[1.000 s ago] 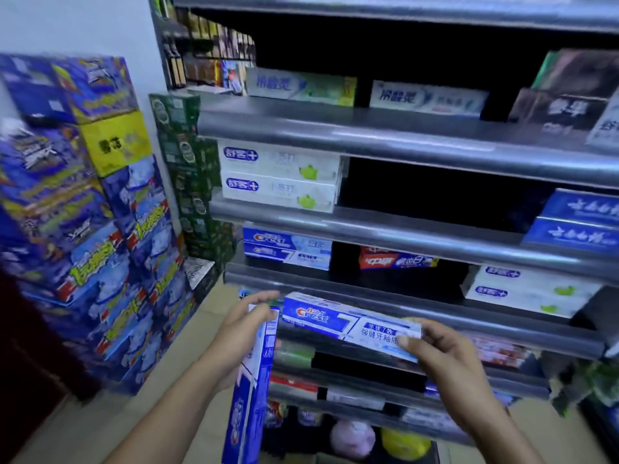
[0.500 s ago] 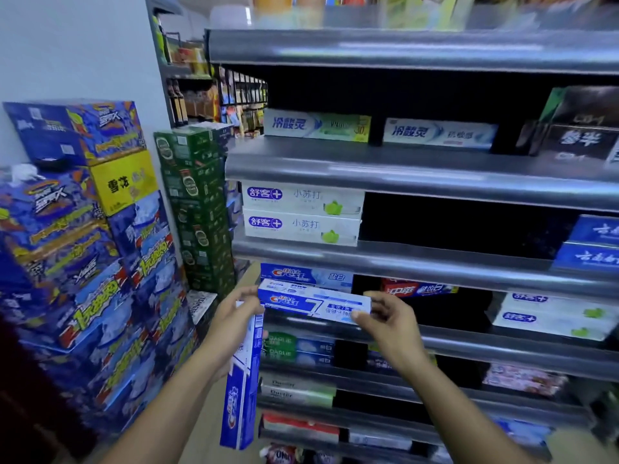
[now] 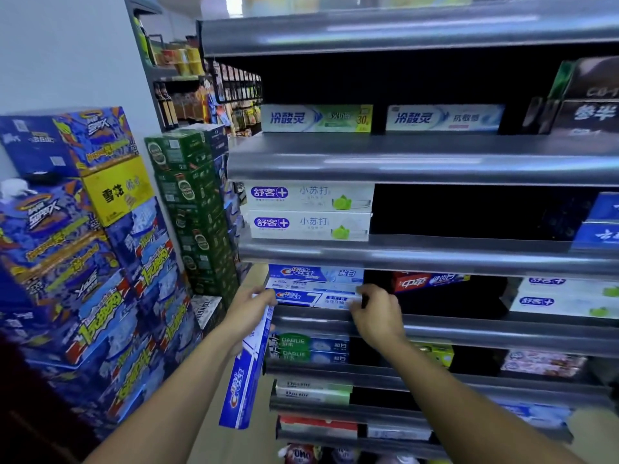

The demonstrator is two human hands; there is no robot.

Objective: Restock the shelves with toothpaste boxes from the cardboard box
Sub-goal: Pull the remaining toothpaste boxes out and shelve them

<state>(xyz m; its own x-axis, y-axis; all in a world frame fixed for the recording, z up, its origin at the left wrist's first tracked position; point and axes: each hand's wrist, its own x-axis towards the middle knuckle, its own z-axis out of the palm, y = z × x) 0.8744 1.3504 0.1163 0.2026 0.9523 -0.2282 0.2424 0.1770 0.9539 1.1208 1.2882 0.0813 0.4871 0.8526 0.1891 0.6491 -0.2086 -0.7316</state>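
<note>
Blue-and-white toothpaste box (image 3: 310, 298) sits at the front of the shelf (image 3: 469, 329), a hand at each end.
Right hand (image 3: 376, 318) pinches the box's right end with curled fingers. The box lies just below a stacked Crest box (image 3: 315, 273), left of a red carton (image 3: 425, 281). Left hand (image 3: 249, 313) grips a second toothpaste box (image 3: 246, 373) hanging end-down, its fingertips touching the shelved box's left end.

Lighting coolly and evenly from overhead. Glaring in pale streaks along the rails (image 3: 418, 165). Dropping to black deep inside the shelves (image 3: 469, 216). Bowing straight lines toward the edges. Blurring the top edge and the left cartons (image 3: 77, 262); rendering print on the white boxes (image 3: 311, 209) sharp.
</note>
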